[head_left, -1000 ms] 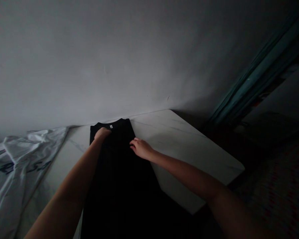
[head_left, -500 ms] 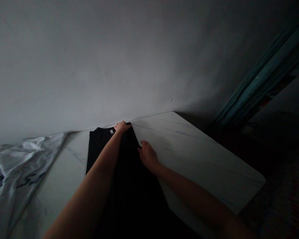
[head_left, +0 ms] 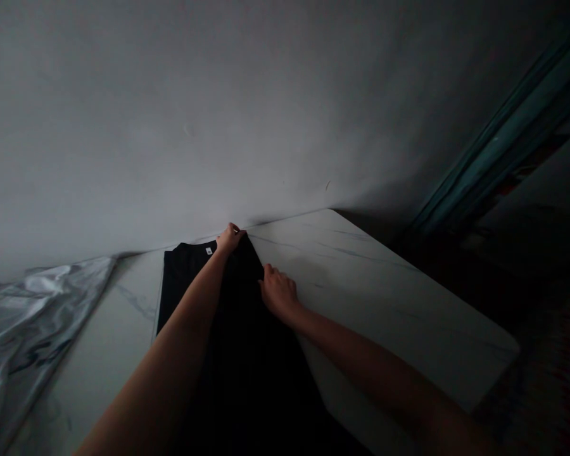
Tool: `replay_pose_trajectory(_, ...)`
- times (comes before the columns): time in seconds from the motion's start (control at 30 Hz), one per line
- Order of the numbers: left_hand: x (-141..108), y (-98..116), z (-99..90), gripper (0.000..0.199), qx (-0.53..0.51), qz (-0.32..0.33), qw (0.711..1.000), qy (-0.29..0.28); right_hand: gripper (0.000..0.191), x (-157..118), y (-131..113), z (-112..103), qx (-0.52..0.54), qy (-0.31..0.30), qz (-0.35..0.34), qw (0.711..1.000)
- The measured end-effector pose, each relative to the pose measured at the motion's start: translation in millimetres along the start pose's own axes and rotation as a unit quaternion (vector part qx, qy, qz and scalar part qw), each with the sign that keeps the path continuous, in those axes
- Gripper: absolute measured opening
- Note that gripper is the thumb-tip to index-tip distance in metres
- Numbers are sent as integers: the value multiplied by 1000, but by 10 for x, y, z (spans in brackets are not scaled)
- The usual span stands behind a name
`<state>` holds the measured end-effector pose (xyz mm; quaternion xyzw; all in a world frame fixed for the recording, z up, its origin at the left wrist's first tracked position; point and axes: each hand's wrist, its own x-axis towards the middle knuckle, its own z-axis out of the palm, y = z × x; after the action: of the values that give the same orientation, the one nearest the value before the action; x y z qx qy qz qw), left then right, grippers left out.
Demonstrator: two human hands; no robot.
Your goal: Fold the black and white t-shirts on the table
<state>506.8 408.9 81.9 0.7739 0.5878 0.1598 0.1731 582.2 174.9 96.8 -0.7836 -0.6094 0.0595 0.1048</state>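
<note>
A black shirt (head_left: 242, 342) lies lengthwise on the white marbled table (head_left: 356, 285), with its neckline near the wall and a small white label (head_left: 209, 251) inside the collar. My left hand (head_left: 230, 239) reaches over the shirt to its far right corner, and its fingers are closed on the fabric at the top edge. Lower down, my right hand (head_left: 279, 294) grips the shirt's right edge, fingers curled and thumb on the cloth. My left forearm covers part of the shirt. Its lower part is lost in shadow.
On the left, a crumpled white cloth with dark lettering (head_left: 52, 316) lies on the table. A grey wall (head_left: 218, 126) runs along the table's back edge. At the far right hangs a teal curtain-like strip (head_left: 484, 152); the floor there is dark.
The fingers of my left hand have drawn together at the shirt's corner. My right hand has curled more closely at the right edge. The view has shifted slightly.
</note>
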Motion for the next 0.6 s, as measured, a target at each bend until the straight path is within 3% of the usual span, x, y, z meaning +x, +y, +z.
replay_pose_trajectory(0.17, 37, -67, -173, 32, 11, 19, 1000, -4, 25, 490, -138, 30, -13, 47, -42, 998)
replay_pose_trajectory(0.27, -28, -213, -351, 33, 35, 0, 999, 27, 30, 948, -231, 73, 29, 45, -12, 999)
replay_pose_trajectory(0.43, -287, -840, -704, 36, 161, -91, 976, 112, 41, 1567, -372, 160, 95, 54, 59, 992)
replay_pose_trajectory(0.5, -391, -1128, -802, 46, 191, -149, 960, 139, 41, 1721, -393, 201, 116, 48, 64, 990)
replay_pose_trajectory(0.6, -493, -1451, -881, 57, 159, -194, 964, 86, 28, 1896, -376, 267, 137, 29, 45, 989)
